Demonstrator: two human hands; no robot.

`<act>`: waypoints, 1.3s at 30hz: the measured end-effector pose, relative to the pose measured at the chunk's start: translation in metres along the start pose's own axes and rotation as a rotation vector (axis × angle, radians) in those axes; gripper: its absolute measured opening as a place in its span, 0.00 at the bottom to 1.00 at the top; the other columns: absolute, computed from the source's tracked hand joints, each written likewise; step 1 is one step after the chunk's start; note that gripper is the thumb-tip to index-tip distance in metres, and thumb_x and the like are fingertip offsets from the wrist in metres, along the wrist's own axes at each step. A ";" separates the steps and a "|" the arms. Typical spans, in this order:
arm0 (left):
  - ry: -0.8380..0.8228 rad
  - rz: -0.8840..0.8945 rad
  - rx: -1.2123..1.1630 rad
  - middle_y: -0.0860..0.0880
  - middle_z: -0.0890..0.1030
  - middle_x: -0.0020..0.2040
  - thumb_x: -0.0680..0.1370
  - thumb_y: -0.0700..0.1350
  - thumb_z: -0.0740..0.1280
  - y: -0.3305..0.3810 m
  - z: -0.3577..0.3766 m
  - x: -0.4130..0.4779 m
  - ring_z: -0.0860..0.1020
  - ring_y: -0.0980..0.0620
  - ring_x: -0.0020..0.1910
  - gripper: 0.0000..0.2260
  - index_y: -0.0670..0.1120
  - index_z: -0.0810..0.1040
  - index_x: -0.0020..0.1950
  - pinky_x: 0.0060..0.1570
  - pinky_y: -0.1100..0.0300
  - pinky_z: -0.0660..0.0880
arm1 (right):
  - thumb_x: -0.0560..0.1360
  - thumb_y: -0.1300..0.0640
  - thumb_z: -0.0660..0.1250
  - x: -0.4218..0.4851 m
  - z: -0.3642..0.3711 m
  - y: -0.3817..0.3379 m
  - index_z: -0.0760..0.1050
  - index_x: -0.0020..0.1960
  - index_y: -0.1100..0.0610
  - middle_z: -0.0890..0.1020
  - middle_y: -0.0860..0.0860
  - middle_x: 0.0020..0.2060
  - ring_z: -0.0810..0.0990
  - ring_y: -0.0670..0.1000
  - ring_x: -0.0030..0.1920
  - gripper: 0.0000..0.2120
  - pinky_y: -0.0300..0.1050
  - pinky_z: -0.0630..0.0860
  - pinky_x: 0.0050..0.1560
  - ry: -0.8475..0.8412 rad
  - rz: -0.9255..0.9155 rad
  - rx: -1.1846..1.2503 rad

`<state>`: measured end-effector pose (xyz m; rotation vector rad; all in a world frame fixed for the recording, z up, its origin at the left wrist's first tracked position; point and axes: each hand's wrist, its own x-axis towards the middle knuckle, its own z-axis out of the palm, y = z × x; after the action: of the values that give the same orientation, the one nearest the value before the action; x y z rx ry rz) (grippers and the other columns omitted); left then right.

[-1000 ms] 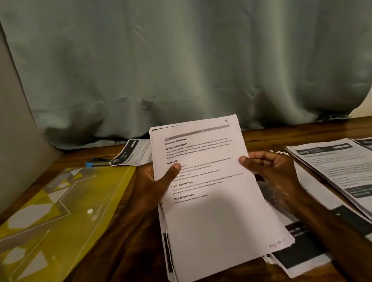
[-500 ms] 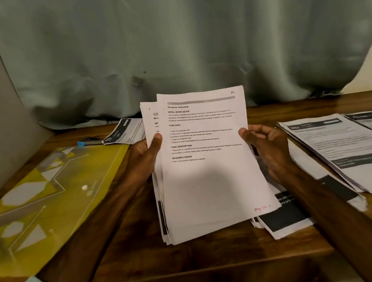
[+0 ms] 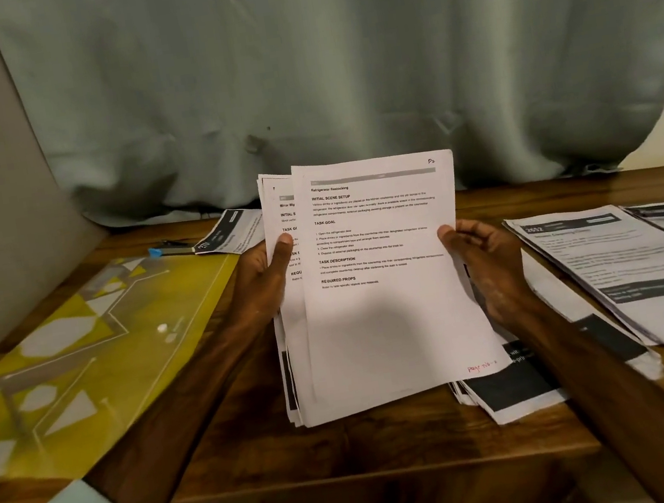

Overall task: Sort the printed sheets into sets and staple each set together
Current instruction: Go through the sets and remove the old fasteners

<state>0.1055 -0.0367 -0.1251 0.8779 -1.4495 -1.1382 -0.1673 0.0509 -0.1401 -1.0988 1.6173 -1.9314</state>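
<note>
Top sheet (image 3: pixel 383 286), squared with the stack (image 3: pixel 294 343) a second ago, now sits shifted right, baring the left margin and headings of the page under it. Likely reading: this page is being peeled off to go to a set, so sorting is mid-way and no stapling has begun. Left hand (image 3: pixel 262 287) grips the stack's left edge, thumb on the front, fingers hidden behind. Right hand (image 3: pixel 488 271) pinches the top sheet's right edge, fingers loosely curled. Both held tilted up over the counter (image 3: pixel 352 455) at centre; sorted piles (image 3: pixel 625 263) lie right.
</note>
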 end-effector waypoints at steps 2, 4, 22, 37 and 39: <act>-0.004 0.016 0.010 0.47 0.84 0.58 0.85 0.44 0.62 -0.001 -0.001 0.000 0.85 0.59 0.48 0.12 0.42 0.78 0.65 0.46 0.65 0.81 | 0.77 0.55 0.74 0.001 0.000 0.000 0.81 0.61 0.62 0.86 0.52 0.55 0.86 0.53 0.54 0.15 0.49 0.83 0.55 -0.007 0.016 0.005; -0.003 0.033 0.017 0.47 0.84 0.58 0.86 0.45 0.61 -0.002 -0.001 -0.001 0.85 0.59 0.49 0.10 0.44 0.78 0.64 0.48 0.64 0.82 | 0.77 0.55 0.74 0.000 0.001 -0.001 0.81 0.61 0.62 0.86 0.52 0.56 0.86 0.53 0.54 0.15 0.49 0.83 0.56 -0.007 0.020 0.004; 0.044 0.145 0.063 0.45 0.83 0.62 0.85 0.45 0.61 -0.013 -0.002 0.004 0.83 0.49 0.58 0.13 0.42 0.77 0.67 0.57 0.58 0.82 | 0.77 0.57 0.72 -0.005 0.002 -0.009 0.80 0.59 0.59 0.85 0.53 0.56 0.85 0.56 0.55 0.12 0.52 0.82 0.57 -0.026 0.033 0.046; 0.224 0.108 -0.042 0.58 0.86 0.47 0.85 0.50 0.63 0.008 -0.032 0.020 0.86 0.58 0.47 0.09 0.49 0.80 0.57 0.43 0.64 0.82 | 0.80 0.63 0.68 0.004 -0.010 -0.001 0.79 0.54 0.59 0.84 0.51 0.48 0.83 0.48 0.48 0.03 0.35 0.79 0.39 0.118 0.096 0.108; 0.280 0.121 -0.058 0.58 0.86 0.44 0.84 0.50 0.63 0.014 -0.045 0.025 0.86 0.58 0.44 0.08 0.49 0.81 0.54 0.42 0.64 0.82 | 0.81 0.61 0.69 0.008 -0.011 0.008 0.80 0.52 0.56 0.85 0.53 0.51 0.84 0.53 0.52 0.03 0.43 0.80 0.47 0.128 0.094 0.072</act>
<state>0.1458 -0.0653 -0.1044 0.8594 -1.2165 -0.9224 -0.1817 0.0502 -0.1458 -0.8719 1.6208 -2.0166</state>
